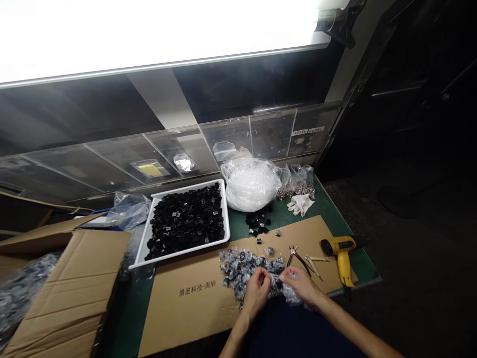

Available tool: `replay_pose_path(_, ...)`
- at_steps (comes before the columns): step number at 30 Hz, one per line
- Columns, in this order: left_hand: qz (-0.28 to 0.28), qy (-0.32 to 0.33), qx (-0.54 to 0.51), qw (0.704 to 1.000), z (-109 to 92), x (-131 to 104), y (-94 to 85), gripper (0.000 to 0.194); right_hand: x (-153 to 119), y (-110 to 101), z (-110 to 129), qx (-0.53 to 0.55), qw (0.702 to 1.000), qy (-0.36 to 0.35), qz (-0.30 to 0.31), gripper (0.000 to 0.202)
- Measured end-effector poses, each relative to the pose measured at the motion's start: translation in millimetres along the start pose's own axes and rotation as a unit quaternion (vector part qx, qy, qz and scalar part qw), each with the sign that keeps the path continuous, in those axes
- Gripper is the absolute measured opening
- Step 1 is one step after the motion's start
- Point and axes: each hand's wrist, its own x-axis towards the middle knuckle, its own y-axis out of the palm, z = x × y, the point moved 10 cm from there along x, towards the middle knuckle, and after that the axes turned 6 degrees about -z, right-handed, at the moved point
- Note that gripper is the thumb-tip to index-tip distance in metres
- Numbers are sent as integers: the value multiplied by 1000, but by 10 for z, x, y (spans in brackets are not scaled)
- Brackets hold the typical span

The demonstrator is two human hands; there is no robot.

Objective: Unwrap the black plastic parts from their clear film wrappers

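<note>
My left hand [259, 286] is closed in a pinch at the near side of a pile of small black parts in see-through plastic bags [238, 266]. What its fingertips hold is too small to make out. Just to the right, my right hand [301, 283] pinches a crumpled see-through plastic bag [291, 295], which hangs below the fingers. The fingertips of both hands face each other, a short gap apart. Under the pile lies a flat cardboard sheet [186, 311]. A few loose black parts [270, 250] sit just beyond the pile.
Pliers [298, 257] and a light-handled tool [315, 263] lie right of my hands, near a yellow heat gun [345, 256]. Behind are a white tray [228, 223] of black parts, a bulging plastic bag [251, 184] and a white glove [300, 204]. An open carton [74, 278] stands left.
</note>
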Motion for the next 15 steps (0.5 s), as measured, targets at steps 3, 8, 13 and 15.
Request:
replay_pose_path(3,-19,-43,-60,997,28,22,-25,24,11,-2,99,-18,1000,-23,-4,26)
replay_pose_path(8,36,-155,-230,960,140,-34,201,30,61,70,119,15,999,-27,4,29)
replay_pose_path(13,119,-169,-235,950,104,-82,382,39,71,71,134,17,1000,-25,-4,28)
replay_pose_path(15,146,-188,-255,937,93,-114,413,50,38,80,200,11,999,-33,9,26)
